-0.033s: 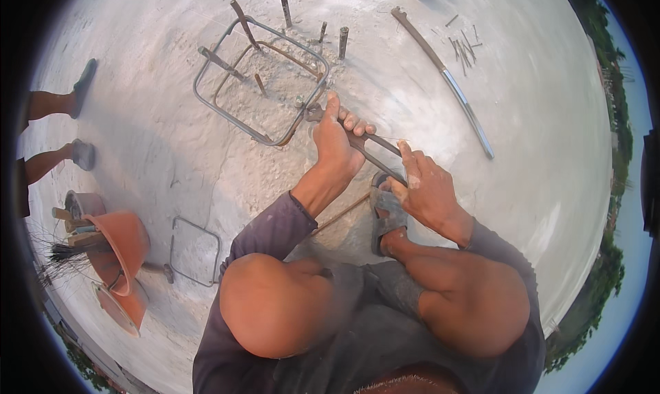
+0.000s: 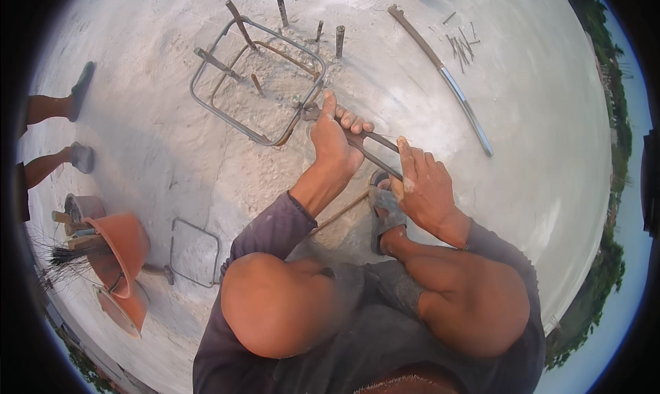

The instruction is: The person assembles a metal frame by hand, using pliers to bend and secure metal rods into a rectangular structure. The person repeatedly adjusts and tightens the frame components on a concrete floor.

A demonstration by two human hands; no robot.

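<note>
A long metal tool [image 2: 357, 141] is held low over the concrete floor [image 2: 536, 188], just in front of a sandal [image 2: 385, 212]. Its front end is pressed against the corner of a bent steel frame [image 2: 258, 85] that sits around short bars sticking up from the floor. The left hand [image 2: 335, 141] is closed tight around the front part of the tool, close to the frame. The right hand [image 2: 426, 188] is closed around the back part, with one finger laid straight along it.

The tool looks heavy, hard and stiff, so it is best held with both hands set apart, as is done here. The frame also looks stiff and strong, and a hard push would likely be needed to bend it. The steel may be rough and rusty, and bare fingers could be pinched where the tool meets the frame.

Orange buckets [image 2: 120, 256] are seen at the left, and a long pipe [image 2: 447, 78] is laid farther away.
</note>
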